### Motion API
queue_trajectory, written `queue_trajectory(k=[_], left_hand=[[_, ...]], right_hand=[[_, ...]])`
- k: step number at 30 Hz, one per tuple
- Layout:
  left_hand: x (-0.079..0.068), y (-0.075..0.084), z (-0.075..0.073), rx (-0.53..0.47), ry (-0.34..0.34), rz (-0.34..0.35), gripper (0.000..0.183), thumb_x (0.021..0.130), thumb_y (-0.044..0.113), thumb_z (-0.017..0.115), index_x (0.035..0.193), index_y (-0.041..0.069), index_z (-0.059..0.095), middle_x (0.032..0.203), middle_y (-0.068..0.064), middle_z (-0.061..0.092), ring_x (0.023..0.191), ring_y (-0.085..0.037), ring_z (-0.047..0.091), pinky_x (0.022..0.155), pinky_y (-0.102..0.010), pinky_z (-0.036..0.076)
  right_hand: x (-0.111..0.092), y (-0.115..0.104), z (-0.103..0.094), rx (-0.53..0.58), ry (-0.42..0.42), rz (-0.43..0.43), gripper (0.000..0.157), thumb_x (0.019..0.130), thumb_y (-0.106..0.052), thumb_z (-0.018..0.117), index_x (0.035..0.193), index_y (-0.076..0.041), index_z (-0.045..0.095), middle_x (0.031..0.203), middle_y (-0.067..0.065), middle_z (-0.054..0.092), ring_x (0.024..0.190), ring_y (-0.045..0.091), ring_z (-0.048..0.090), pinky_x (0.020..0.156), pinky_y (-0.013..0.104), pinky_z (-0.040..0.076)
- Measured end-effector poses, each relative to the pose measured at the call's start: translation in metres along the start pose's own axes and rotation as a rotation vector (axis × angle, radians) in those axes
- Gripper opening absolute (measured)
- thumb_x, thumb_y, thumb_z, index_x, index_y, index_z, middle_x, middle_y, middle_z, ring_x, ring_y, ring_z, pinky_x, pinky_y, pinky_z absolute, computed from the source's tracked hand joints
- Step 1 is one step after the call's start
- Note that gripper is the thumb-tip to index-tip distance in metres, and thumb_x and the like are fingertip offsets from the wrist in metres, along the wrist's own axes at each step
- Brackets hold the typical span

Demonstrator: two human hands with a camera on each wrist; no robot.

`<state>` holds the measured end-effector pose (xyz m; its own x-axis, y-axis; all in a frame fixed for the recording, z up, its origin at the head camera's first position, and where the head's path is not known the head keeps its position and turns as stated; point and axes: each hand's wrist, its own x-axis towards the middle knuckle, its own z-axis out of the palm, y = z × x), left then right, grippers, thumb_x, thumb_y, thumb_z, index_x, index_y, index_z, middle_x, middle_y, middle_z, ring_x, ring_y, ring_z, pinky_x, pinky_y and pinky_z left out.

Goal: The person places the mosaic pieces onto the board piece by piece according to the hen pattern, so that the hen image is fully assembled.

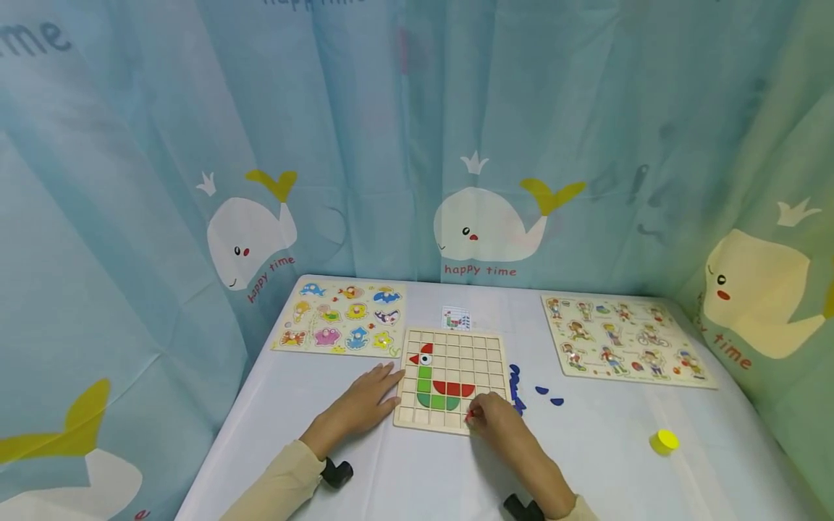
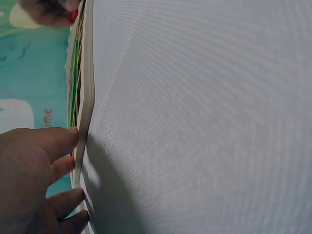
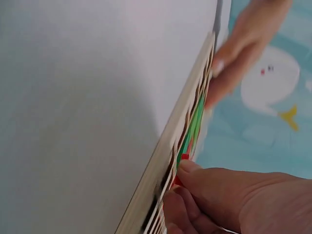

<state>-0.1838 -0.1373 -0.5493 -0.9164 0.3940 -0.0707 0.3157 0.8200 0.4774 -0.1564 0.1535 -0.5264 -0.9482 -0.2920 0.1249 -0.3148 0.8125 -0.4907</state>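
Note:
A wooden grid board lies on the table with red, green and white-eyed pieces set in it as a bird shape. My left hand touches the board's left edge with its fingers spread. Over the lower right of the board, my right hand pinches a small red piece between thumb and fingers. In the left wrist view, the left thumb and fingers rest along the board's side. Most of the red piece is hidden by the right fingertips.
Blue pieces lie beside the board's right edge, with two loose blue pieces farther right. A small picture card is behind the board. Two puzzle boards flank it. A yellow cylinder stands at right.

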Motion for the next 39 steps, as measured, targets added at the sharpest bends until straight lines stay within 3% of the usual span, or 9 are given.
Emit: queue_trajectory(k=[5,10,17,30,39], left_hand=[[0.001,-0.001,0.001,0.009,-0.003,-0.003,0.057,0.109,0.035,0.058,0.162,0.016,0.045,0.171,-0.013,0.034,0.16,-0.036,0.028,0.129,-0.056,0.027],[0.002,-0.002,0.003,0.015,-0.005,-0.001,0.057,0.109,0.036,0.057,0.162,0.017,0.045,0.171,-0.013,0.035,0.16,-0.036,0.029,0.129,-0.055,0.028],[0.001,-0.002,0.002,0.012,-0.005,-0.005,0.057,0.109,0.035,0.057,0.162,0.016,0.045,0.171,-0.013,0.034,0.16,-0.037,0.028,0.129,-0.056,0.028],[0.001,0.0,0.0,0.005,-0.01,-0.011,0.057,0.109,0.034,0.057,0.162,0.016,0.045,0.171,-0.014,0.034,0.16,-0.037,0.027,0.13,-0.056,0.027],[0.002,-0.001,0.001,0.007,-0.011,-0.009,0.057,0.109,0.035,0.057,0.162,0.016,0.044,0.171,-0.013,0.034,0.16,-0.036,0.027,0.13,-0.056,0.026]], right_hand=[[0.007,-0.026,0.016,-0.005,-0.007,-0.068,0.017,0.085,-0.001,0.086,0.091,-0.004,0.07,0.085,0.0,0.061,0.076,0.009,0.055,0.068,0.028,0.056],[0.011,-0.038,0.027,-0.055,0.013,-0.121,0.018,0.082,0.002,0.086,0.09,-0.004,0.071,0.086,0.003,0.063,0.076,0.013,0.059,0.07,0.03,0.058],[0.015,-0.041,0.033,-0.069,-0.002,-0.116,0.016,0.083,0.002,0.086,0.09,-0.003,0.072,0.083,0.002,0.064,0.074,0.012,0.058,0.068,0.03,0.057],[0.017,-0.046,0.027,-0.006,-0.151,-0.073,0.011,0.088,0.005,0.08,0.093,-0.002,0.073,0.084,0.001,0.063,0.075,0.011,0.051,0.067,0.028,0.052],[0.015,-0.046,0.027,-0.01,-0.116,-0.109,0.011,0.088,0.004,0.08,0.088,-0.004,0.072,0.08,0.001,0.06,0.072,0.011,0.051,0.063,0.026,0.05]])
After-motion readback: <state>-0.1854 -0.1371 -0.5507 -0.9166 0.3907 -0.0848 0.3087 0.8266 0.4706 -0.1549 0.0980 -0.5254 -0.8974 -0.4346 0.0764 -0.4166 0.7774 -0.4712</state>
